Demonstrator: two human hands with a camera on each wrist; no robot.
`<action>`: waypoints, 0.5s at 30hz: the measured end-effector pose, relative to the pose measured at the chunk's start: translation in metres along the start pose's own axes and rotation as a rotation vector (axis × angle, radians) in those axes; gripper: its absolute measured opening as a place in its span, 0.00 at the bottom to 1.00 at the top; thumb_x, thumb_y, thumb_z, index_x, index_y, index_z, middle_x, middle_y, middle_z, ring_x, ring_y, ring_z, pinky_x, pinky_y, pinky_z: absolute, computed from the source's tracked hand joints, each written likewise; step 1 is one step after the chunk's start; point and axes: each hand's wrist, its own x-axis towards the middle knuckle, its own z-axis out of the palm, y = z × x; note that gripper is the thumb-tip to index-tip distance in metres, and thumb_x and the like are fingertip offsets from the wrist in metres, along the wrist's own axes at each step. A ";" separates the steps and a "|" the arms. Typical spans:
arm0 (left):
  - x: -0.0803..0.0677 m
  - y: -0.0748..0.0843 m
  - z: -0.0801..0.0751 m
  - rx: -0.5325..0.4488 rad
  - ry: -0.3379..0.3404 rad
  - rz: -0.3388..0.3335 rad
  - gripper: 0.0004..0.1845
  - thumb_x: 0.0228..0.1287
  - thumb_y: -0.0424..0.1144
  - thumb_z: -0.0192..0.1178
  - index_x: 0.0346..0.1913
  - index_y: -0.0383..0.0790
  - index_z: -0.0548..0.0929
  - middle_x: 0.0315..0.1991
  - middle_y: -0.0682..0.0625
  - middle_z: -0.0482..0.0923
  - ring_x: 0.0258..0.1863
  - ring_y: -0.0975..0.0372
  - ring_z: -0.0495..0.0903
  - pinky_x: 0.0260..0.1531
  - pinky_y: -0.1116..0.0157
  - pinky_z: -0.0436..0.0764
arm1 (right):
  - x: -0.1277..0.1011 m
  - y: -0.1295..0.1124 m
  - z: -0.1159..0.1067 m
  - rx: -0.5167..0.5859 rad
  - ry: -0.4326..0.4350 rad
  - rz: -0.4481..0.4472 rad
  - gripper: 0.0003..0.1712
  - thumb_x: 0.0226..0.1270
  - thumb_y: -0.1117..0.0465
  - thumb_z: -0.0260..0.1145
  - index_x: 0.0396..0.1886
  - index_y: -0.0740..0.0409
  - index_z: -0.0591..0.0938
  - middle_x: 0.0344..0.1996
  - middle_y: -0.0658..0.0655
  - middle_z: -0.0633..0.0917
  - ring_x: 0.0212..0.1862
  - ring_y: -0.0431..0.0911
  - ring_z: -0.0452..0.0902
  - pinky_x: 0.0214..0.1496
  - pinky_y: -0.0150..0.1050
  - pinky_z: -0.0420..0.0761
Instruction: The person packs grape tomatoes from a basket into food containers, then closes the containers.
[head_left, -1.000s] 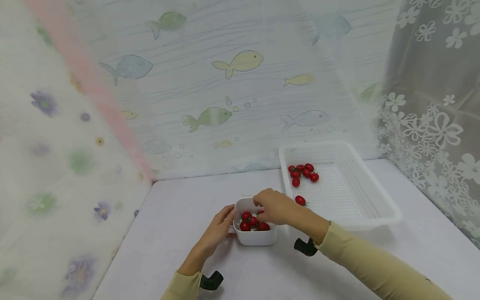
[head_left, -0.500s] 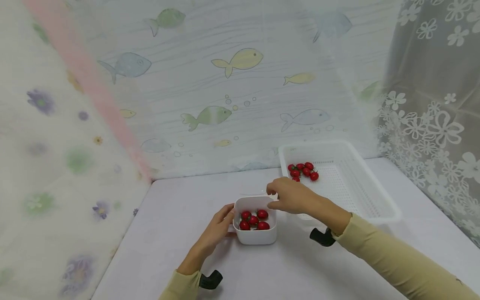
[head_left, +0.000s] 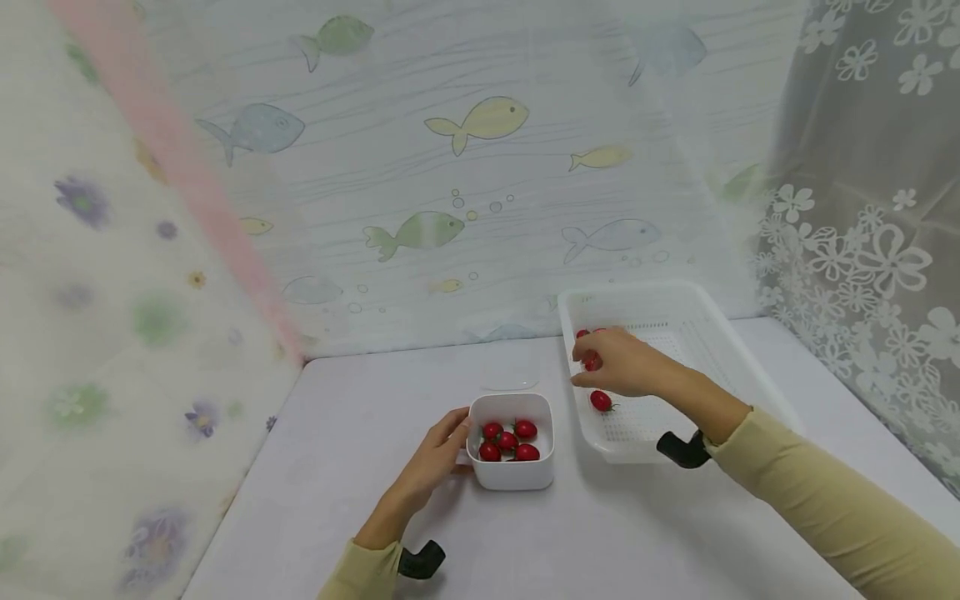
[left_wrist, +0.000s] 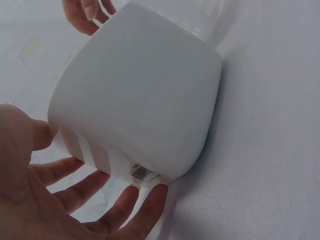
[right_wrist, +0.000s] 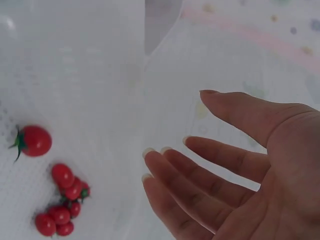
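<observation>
A: Starting at the left, what is the left hand (head_left: pixel 429 461) doing?

B: Its forearm comes up from the near edge of the desk (head_left: pixel 360 417), and the hand rests against the left wall of the small white tub (head_left: pixel 512 475). In the left wrist view the fingers (left_wrist: pixel 116 210) lie straight under and beside the tub's base, thumb up at the rim. The grip is spread, a flat touch and no curl round the tub.

A: And the tub itself?

B: It stands upright on the desk, just left of the basket (head_left: pixel 757 392). Four tomatoes (head_left: pixel 508 440) lie inside it, close together.

A: Now the right side.

B: The right arm in its tan sleeve (head_left: pixel 810 500) stretches out over the basket's near left part. The right hand (head_left: pixel 622 364) hovers palm down above the cluster (head_left: pixel 592 360) at the basket's far left, partly hiding it. In the right wrist view the fingers (right_wrist: pixel 200 187) are straight and slightly apart, the thumb held off; the grip is spread and holds nothing.

A: Anything else in the basket?

B: One loose tomato (head_left: pixel 600 401) lies on the mesh floor just nearer than the hand, apart from the cluster.
</observation>
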 end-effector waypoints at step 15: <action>0.000 0.000 -0.001 -0.002 -0.003 -0.006 0.28 0.84 0.50 0.45 0.77 0.39 0.64 0.72 0.38 0.67 0.62 0.45 0.74 0.52 0.51 0.85 | 0.015 0.078 -0.032 0.079 -0.017 0.247 0.26 0.71 0.54 0.68 0.55 0.74 0.79 0.49 0.71 0.84 0.46 0.58 0.84 0.48 0.54 0.86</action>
